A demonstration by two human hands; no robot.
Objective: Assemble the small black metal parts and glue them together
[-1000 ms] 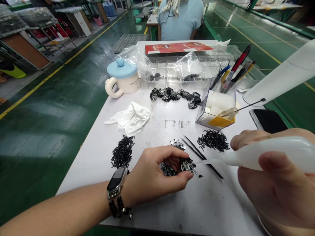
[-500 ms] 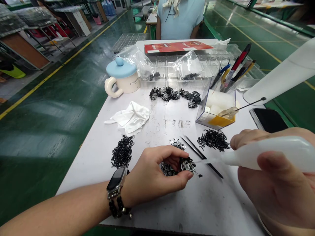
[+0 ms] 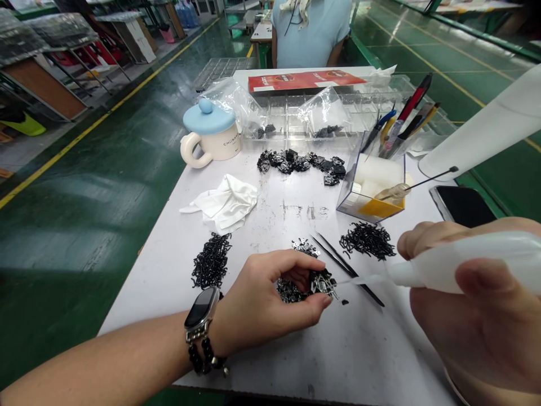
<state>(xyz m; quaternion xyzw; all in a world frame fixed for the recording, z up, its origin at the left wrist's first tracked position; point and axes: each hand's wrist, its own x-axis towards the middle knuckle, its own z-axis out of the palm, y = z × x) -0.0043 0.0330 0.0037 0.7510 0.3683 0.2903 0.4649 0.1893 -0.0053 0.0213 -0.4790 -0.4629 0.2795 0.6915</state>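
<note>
metal clips (image 3: pixel 324 283) sit pinched in the left hand (image 3: pixel 266 301); right hand (image 3: pixel 477 321) grips a squeeze bottle (image 3: pixel 465 262), its nozzle seemingly touching them.

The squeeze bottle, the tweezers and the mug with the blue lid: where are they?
squeeze bottle (image 3: pixel 473 262), head view, on its white body in the right hand.
tweezers (image 3: pixel 333 259), head view, on the black arms.
mug (image 3: pixel 222 144), head view, on its cream wall.

**Bare arms, a watch and beads**

The left forearm was bare, without a sleeve. Its wrist wore a smartwatch (image 3: pixel 202 308) with a dark oblong face, and beside it a bracelet (image 3: pixel 202 361) of dark round beads, possibly with a small metal charm. The right hand (image 3: pixel 477 327) wore nothing.
</note>
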